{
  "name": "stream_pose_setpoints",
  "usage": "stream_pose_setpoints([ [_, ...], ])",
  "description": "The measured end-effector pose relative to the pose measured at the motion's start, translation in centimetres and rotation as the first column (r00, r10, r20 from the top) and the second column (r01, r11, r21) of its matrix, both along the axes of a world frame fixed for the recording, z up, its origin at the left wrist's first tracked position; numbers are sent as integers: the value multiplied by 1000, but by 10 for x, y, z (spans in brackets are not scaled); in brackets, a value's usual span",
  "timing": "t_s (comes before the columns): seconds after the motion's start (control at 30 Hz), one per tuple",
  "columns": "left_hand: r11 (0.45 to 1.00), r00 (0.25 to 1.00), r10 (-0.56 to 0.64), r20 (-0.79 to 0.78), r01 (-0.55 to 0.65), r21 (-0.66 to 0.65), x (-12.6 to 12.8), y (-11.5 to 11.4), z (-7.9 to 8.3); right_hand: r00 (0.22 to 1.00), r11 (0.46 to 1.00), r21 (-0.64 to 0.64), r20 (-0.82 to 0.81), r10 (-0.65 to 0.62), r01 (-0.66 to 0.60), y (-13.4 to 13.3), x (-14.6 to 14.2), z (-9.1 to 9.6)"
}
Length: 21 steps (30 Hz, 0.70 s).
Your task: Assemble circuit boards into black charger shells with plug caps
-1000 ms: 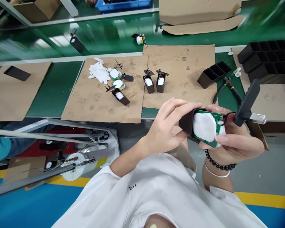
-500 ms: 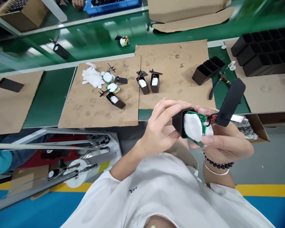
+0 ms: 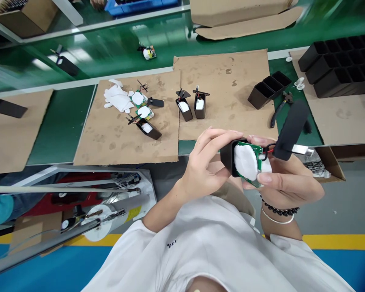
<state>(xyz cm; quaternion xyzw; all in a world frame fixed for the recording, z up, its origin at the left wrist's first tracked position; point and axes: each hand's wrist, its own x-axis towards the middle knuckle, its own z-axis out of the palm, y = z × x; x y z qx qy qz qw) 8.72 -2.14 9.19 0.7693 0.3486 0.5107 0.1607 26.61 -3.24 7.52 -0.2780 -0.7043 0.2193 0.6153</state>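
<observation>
My left hand wraps its fingers round a small black housing held in front of my chest. My right hand grips a green circuit board with a white pad on it, set partly into the housing's open mouth. Red and black wires run from the board to a black lid that sticks up to the right, with a clear plug beside it. Both hands are closed on the assembly, below the table's front edge.
Cardboard sheets cover the green bench. On them stand two filled black housings, more boards and a housing, and white gloves. Empty black housings, pliers and black trays lie right. A machine stands lower left.
The view has shifted, so the bench items sit slightly lower and left. My hands stay together on the housing and board, and the black lid has tilted a little more upright.
</observation>
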Motion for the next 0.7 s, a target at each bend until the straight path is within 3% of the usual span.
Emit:
stream_pose_setpoints([
  [0.1,1000,999,-17,43,17,-6,0,1,-3,1000,976,219,-9,-5,7,3,-7,4],
  [0.33,999,999,-11,37,12,-34,-7,2,-4,998,962,267,23,-62,54,6,-7,4],
  [0.47,994,998,-17,64,23,-109,-5,13,-25,999,992,130,53,-4,-3,13,-4,-9],
  [0.6,966,999,-20,45,31,-258,-1,27,-50,998,999,-15,32,-50,51,33,-10,-37],
  [0.7,966,976,-101,-192,50,-253,-18,48,-35,993,990,-90,61,-104,110,48,-13,-58],
])
